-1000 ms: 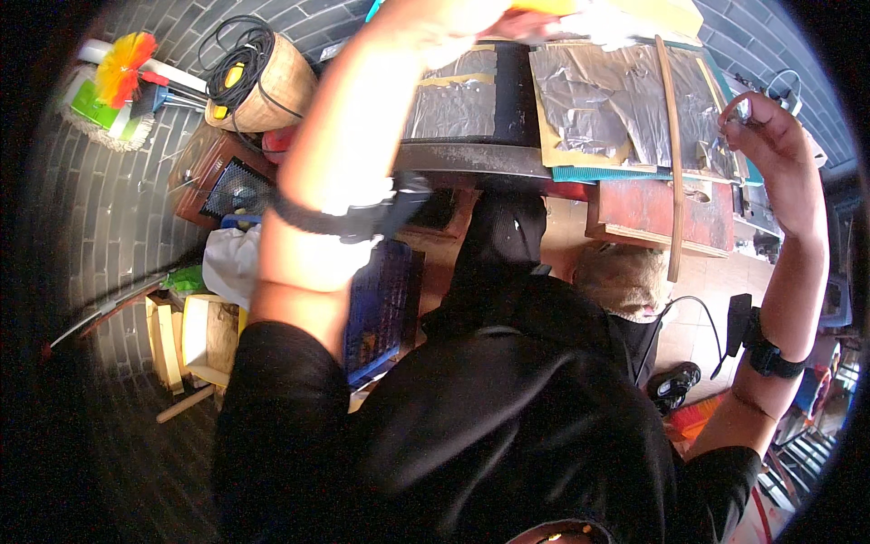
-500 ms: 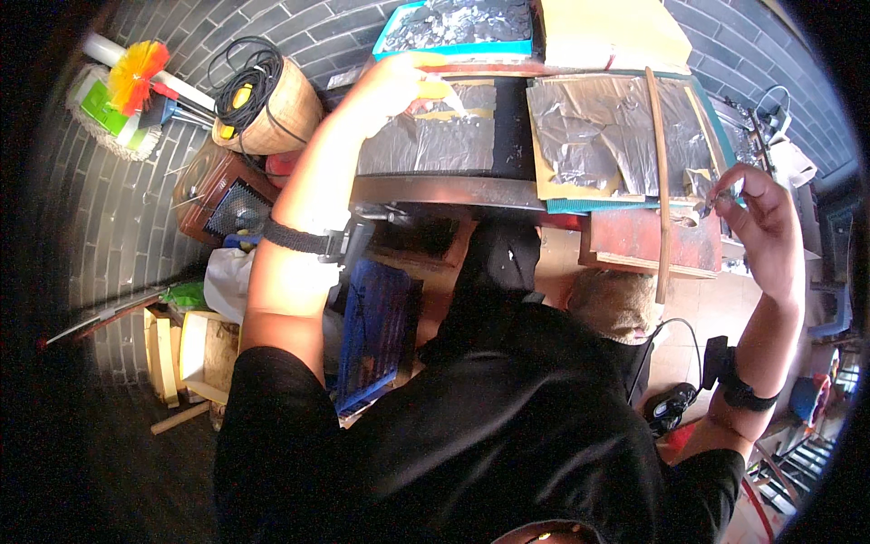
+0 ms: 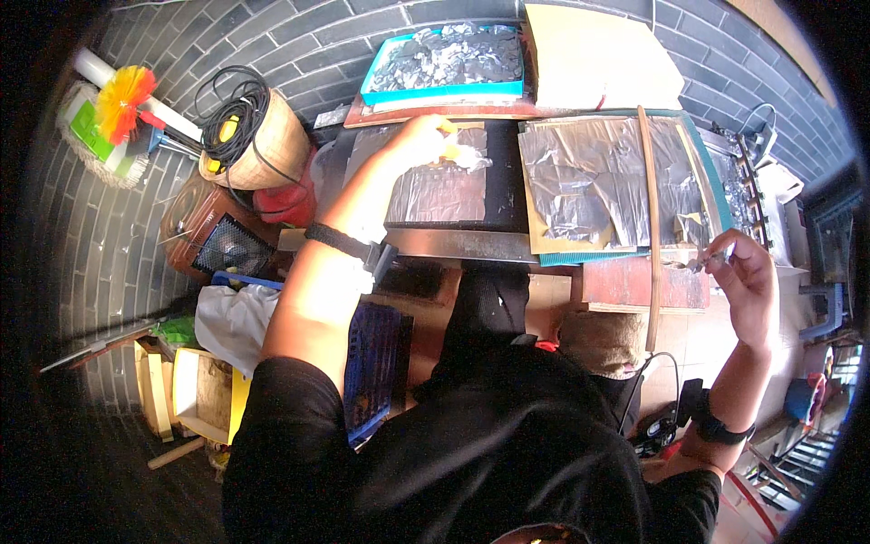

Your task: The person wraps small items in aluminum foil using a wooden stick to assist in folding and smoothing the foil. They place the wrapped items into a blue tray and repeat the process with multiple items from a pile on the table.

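My left hand (image 3: pixel 421 143) reaches over a dark worktop to a wrinkled silver foil sheet (image 3: pixel 439 195). Its fingers are bent together, and a bright crumpled foil piece (image 3: pixel 473 160) shows at their tips; glare washes out the detail. Farther right, my right hand (image 3: pixel 752 288) is raised near the corner of a board, its thumb and fingers pinched on a small shiny scrap (image 3: pixel 716 257) that looks like foil. Between the hands, a larger creased foil sheet (image 3: pixel 594 181) lies on brown card (image 3: pixel 548 243). A thin wooden stick (image 3: pixel 649 227) lies across it and juts over the near edge.
Behind the worktop, a turquoise tray (image 3: pixel 444 94) holds loose foil scraps beside a yellowish block (image 3: pixel 603 54). On the left are a coiled black cable (image 3: pixel 237 118) on a wooden drum, a brown box with a mesh front (image 3: pixel 227 240) and a blue crate (image 3: pixel 376 363).
The whole view has shifted, so the worktop appears lower. My left fingers, stretched toward the right before, are now bent at the crumpled foil. My right hand keeps its pinch.
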`<state>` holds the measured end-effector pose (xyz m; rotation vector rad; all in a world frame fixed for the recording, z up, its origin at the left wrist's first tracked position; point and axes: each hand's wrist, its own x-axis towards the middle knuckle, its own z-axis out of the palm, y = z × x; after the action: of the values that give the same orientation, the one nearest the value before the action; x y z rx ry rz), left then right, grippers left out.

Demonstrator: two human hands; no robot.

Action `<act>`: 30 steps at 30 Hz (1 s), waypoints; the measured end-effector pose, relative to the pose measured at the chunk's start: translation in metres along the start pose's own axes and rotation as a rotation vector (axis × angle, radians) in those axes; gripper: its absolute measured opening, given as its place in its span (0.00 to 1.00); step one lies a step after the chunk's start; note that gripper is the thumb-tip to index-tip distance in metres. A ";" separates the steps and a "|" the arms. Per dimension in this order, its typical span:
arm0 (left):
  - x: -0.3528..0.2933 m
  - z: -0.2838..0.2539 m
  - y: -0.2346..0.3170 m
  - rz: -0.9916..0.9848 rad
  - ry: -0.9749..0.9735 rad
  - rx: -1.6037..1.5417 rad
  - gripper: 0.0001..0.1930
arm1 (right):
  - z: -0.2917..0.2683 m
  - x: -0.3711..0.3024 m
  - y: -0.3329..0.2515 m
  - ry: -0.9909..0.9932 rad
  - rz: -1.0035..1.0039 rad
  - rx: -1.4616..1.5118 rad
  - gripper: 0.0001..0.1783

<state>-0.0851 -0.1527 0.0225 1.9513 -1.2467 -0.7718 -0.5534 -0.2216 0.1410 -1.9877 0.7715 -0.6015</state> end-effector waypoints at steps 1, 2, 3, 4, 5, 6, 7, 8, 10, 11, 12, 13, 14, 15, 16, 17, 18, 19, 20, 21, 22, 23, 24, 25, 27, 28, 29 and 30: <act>0.002 0.000 -0.004 -0.013 -0.006 -0.010 0.22 | 0.001 -0.001 0.001 0.013 0.018 0.018 0.03; 0.004 -0.001 -0.008 -0.027 -0.012 -0.021 0.22 | 0.002 -0.002 0.001 0.027 0.036 0.037 0.03; 0.006 -0.001 -0.013 -0.041 -0.018 -0.031 0.23 | 0.003 -0.003 0.001 0.039 0.054 0.055 0.04; 0.007 0.000 -0.012 -0.058 -0.014 -0.045 0.24 | -0.002 -0.004 0.004 0.024 0.103 -0.005 0.03; 0.008 0.001 -0.012 -0.075 -0.011 -0.058 0.25 | 0.000 -0.005 0.005 0.041 0.087 0.032 0.03; 0.008 0.002 -0.012 -0.092 -0.007 -0.072 0.26 | 0.003 -0.006 0.006 0.058 0.070 0.069 0.03; 0.008 0.002 -0.014 -0.073 0.016 0.045 0.27 | 0.005 -0.005 0.006 0.073 0.049 0.107 0.03; 0.008 0.001 -0.017 -0.055 0.040 0.163 0.28 | 0.006 -0.004 0.006 0.061 0.056 0.099 0.03; 0.008 0.002 -0.018 -0.015 0.087 0.337 0.30 | 0.006 -0.003 0.006 0.040 0.069 0.083 0.03; 0.007 0.003 -0.018 0.006 0.112 0.395 0.31 | 0.006 -0.003 0.005 0.034 0.063 0.081 0.03; 0.005 0.004 -0.018 0.028 0.136 0.453 0.32 | 0.006 -0.003 0.005 0.028 0.058 0.079 0.03; 0.003 0.005 -0.016 0.045 0.159 0.489 0.33 | 0.007 -0.003 0.005 0.020 0.052 0.078 0.03; 0.001 0.005 -0.014 0.063 0.182 0.525 0.33 | 0.007 -0.003 0.004 0.021 0.048 0.073 0.03; 0.000 0.005 -0.012 0.081 0.205 0.561 0.34 | 0.008 -0.003 0.003 0.022 0.044 0.068 0.03; -0.001 0.004 -0.013 0.098 0.233 0.583 0.34 | 0.009 -0.003 0.002 0.023 0.039 0.065 0.03; -0.002 0.004 -0.014 0.116 0.261 0.604 0.35 | 0.009 -0.003 0.002 0.021 0.036 0.059 0.03; -0.002 0.004 -0.014 0.133 0.289 0.626 0.35 | 0.009 -0.003 0.001 0.018 0.034 0.054 0.03; -0.001 0.002 -0.015 0.108 0.223 0.512 0.34 | 0.009 -0.003 0.000 0.016 0.036 0.046 0.03; 0.000 -0.001 -0.014 0.082 0.158 0.398 0.32 | 0.010 -0.003 0.000 0.020 0.049 0.042 0.03; 0.001 -0.005 -0.014 0.056 0.092 0.283 0.30 | 0.009 -0.003 0.001 0.023 0.063 0.038 0.03; 0.002 -0.012 -0.018 0.033 0.083 0.216 0.29 | 0.008 -0.003 0.000 0.022 0.068 0.038 0.03; 0.005 -0.017 -0.024 0.010 0.073 0.149 0.27 | 0.008 -0.004 0.000 0.029 0.065 0.043 0.03; 0.006 -0.021 -0.030 -0.013 0.063 0.081 0.26 | 0.009 -0.004 0.001 0.034 0.062 0.048 0.03; 0.004 -0.021 -0.026 -0.067 0.070 0.049 0.25 | 0.008 -0.005 0.003 0.050 0.069 0.050 0.03; -0.005 -0.022 -0.011 -0.176 0.089 -0.014 0.23 | 0.008 -0.007 0.007 0.056 0.067 0.048 0.03; -0.007 -0.026 -0.010 -0.175 0.032 -0.070 0.24 | 0.007 -0.007 0.008 0.055 0.060 0.048 0.03; -0.009 -0.030 -0.010 -0.172 -0.027 -0.125 0.24 | 0.007 -0.007 0.009 0.053 0.064 0.067 0.03; -0.011 -0.034 -0.010 -0.169 -0.086 -0.181 0.25 | 0.008 -0.007 0.011 0.051 0.069 0.086 0.03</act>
<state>-0.0578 -0.1314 0.0359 1.9080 -1.0308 -1.0274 -0.5563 -0.2163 0.1272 -1.8663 0.8279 -0.6358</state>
